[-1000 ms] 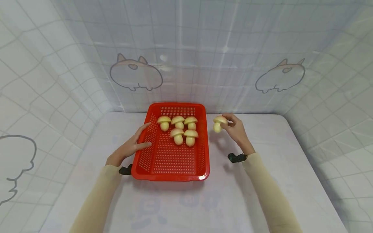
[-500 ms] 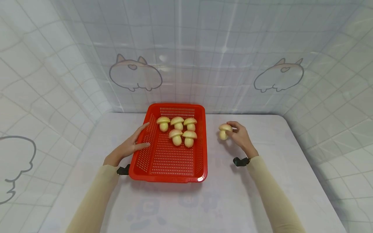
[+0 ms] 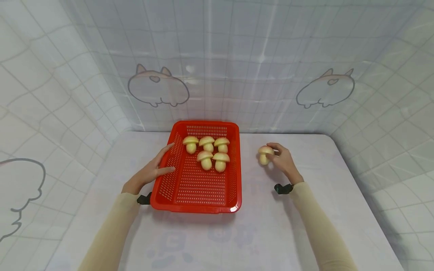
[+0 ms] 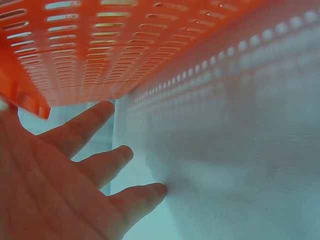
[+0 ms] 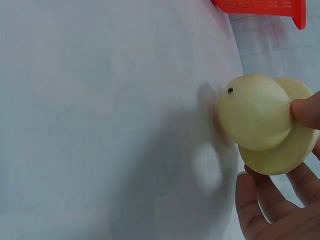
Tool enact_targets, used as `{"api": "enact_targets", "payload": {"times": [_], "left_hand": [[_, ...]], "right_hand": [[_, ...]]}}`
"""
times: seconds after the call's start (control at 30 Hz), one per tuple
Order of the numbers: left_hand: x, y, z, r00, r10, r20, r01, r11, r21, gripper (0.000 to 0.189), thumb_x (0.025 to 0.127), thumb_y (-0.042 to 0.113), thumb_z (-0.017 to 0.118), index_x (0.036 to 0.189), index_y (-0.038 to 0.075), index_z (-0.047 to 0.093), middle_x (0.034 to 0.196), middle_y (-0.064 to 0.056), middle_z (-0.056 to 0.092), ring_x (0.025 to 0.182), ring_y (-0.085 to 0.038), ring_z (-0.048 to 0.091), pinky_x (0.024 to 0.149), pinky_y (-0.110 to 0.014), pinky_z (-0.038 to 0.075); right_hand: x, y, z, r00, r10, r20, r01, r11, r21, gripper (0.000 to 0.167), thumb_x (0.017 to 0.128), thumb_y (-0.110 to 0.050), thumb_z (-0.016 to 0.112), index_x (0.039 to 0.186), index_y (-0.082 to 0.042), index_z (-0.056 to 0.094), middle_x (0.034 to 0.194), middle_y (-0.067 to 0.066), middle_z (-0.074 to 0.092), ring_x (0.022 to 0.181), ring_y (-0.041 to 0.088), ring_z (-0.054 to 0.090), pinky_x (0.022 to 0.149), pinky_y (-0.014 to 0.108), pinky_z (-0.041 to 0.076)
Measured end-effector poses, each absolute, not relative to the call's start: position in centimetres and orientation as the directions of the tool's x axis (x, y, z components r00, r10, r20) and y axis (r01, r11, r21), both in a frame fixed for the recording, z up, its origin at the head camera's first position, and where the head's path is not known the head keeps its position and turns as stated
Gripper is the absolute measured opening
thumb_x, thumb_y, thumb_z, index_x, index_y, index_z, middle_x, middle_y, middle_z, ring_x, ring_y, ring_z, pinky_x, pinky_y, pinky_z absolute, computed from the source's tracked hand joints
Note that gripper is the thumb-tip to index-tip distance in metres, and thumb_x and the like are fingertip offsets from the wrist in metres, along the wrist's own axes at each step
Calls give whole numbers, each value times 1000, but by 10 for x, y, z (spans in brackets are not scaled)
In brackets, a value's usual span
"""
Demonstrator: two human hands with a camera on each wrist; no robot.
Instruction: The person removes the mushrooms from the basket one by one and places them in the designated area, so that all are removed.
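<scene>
My right hand [image 3: 282, 160] pinches a toy mushroom [image 3: 263, 158], cream stem and pinkish-yellow cap, close over the table right of the red basket [image 3: 200, 207]. In the right wrist view the thumb presses where stem meets cap, fingers lie along the cap, and a small dark spot marks the stem's end. My left hand [image 3: 149, 171] lies over the basket's left rim, thumb and index finger reaching inside. From the left wrist, three straight, spread fingers [image 4: 142, 197] show outside the basket wall. Several matching mushrooms [image 3: 205, 160] lie in the basket's back half, in two rows.
The white-covered table [image 3: 322, 162] ends at a tiled-pattern curtain [image 3: 237, 75] behind, with similar sheets on both sides. A dark wrist camera [image 3: 283, 189] is strapped to the right wrist, and another [image 3: 144, 198] sits by the basket's left front corner.
My right hand has carried its mushroom rightward and toward me, farther from the basket. The left hand stays on the rim, and the mushrooms in the basket keep their arrangement.
</scene>
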State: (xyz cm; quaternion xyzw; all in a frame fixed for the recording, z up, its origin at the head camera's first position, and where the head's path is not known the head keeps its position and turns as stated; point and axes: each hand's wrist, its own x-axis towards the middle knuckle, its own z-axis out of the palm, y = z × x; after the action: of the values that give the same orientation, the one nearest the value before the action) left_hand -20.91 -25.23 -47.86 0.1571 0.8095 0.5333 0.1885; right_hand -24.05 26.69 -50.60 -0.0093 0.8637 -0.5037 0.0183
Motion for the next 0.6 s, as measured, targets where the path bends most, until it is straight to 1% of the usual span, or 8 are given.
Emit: {"api": "enact_targets", "payload": {"times": [0.23, 0.47, 0.6], "left_hand": [[-209, -252, -478, -880, 455, -138, 45, 370, 928, 89, 100, 25, 66, 165, 39, 7, 155, -25, 34, 119, -40, 59, 88, -38, 59], [-208, -252, -477, -883, 448, -140, 35, 362, 932, 87, 101, 21, 64, 165, 38, 7, 156, -24, 33, 120, -41, 58, 88, -39, 59], [-208, -251, -477, -885, 443, -142, 33, 363, 931, 87, 101, 20, 64, 165, 38, 8, 156, -24, 34, 118, -37, 61, 88, -39, 59]], "right_hand": [[-243, 275, -506, -998, -44, -44, 15, 519, -855, 49, 95, -11, 61, 144, -7, 57, 149, 20, 54, 130, 45, 57, 104, 51, 47], [-243, 283, -505, -998, -42, -46, 17, 520, -854, 49, 94, -6, 58, 143, -6, 58, 148, 21, 54, 130, 46, 56, 105, 51, 45], [-243, 285, -505, -998, -38, -52, 25, 519, -855, 50, 94, -7, 59, 144, -6, 57, 149, 23, 53, 131, 47, 56, 106, 53, 45]]}}
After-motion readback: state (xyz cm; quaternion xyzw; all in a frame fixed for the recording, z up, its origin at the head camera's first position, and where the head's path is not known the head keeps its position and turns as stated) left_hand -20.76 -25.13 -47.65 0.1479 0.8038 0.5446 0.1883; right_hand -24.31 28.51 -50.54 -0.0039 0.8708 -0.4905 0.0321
